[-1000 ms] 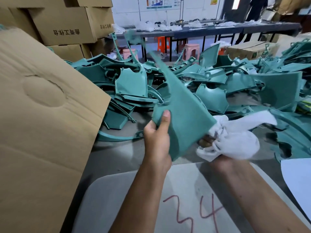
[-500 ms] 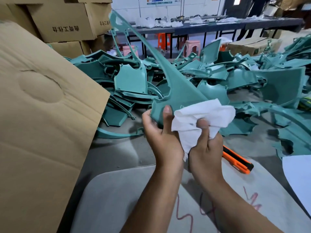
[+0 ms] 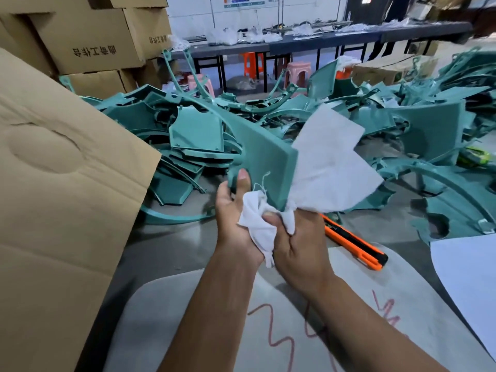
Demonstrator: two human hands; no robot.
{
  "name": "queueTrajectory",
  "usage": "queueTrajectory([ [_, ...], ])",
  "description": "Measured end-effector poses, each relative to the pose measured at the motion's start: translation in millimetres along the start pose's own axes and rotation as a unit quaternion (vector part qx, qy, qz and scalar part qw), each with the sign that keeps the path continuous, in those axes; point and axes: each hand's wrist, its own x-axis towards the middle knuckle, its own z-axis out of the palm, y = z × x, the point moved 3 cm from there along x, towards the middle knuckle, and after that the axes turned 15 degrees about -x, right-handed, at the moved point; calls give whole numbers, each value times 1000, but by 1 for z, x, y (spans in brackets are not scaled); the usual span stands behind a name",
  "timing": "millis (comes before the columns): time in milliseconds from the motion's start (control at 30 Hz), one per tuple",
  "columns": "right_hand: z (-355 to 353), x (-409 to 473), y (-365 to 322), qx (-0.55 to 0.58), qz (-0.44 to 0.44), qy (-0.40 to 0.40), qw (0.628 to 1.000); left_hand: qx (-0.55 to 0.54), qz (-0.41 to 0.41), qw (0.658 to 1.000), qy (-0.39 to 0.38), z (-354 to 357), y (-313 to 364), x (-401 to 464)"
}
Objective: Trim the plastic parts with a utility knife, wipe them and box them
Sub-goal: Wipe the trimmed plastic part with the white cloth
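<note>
- A person stands at a grey work surface (image 3: 166, 248), seen from their own head height, both bare forearms reaching forward.
- The left hand (image 3: 236, 210) grips the lower corner of a teal plastic part (image 3: 265, 159), thumb pressed flat on its face, fingers curled behind.
- The part stands tilted, its long thin arm rising away towards the upper left.
- The right hand (image 3: 298, 237) clutches a bunched white cloth (image 3: 327, 167) against the part's lower edge; loose cloth fans out to the right.
- An orange utility knife (image 3: 354, 245) lies on the surface just right of the hands, untouched.
- Behind is a heap of teal parts (image 3: 188, 135); an open cardboard box flap (image 3: 67, 183) fills the left.
- The wiping step seems underway. To do it well, I would keep the left grip firm at the corner, draw the cloth along the full face and trimmed edge, then turn the part for its back.
- Loose threads at the cloth could snag on burrs.
</note>
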Motion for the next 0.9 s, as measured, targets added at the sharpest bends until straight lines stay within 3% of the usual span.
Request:
queueTrajectory([
  [67, -8, -4, 7, -26, 30, 65, 997, 74, -70, 994, -30, 1, 0, -3],
  [167, -22, 5, 37, 64, 209, 156, 963, 323, 23, 946, 4, -18, 16, 8],
  [233, -29, 13, 50, 66, 282, 174, 941, 354, 80, 931, 30, -25, 28, 13],
  [300, -28, 11, 54, 91, 324, 125, 933, 318, 157, 931, 90, -28, 37, 18],
  [367, -15, 4, 43, 201, 342, 31, 917, 272, 221, 930, 108, -26, 34, 20],
  [467, 7, -4, 16, 231, 247, -85, 937, 240, 286, 921, 112, -23, 20, 17],
  [533, 11, -4, 4, 201, 186, -74, 959, 211, 305, 920, 125, -23, 12, 14],
  [633, 7, -4, 4, 139, 120, -46, 982, 147, 295, 935, 135, -21, 7, 12],
  [767, 5, -8, -3, 178, 148, -34, 972, 105, 127, 980, 114, -18, -2, 14],
  [833, 3, -10, -2, 216, 209, -6, 954, 167, 83, 977, 99, -19, -3, 15],
  [900, -2, -6, 8, 209, 282, 45, 935, 281, 105, 951, 79, -20, 5, 17],
])
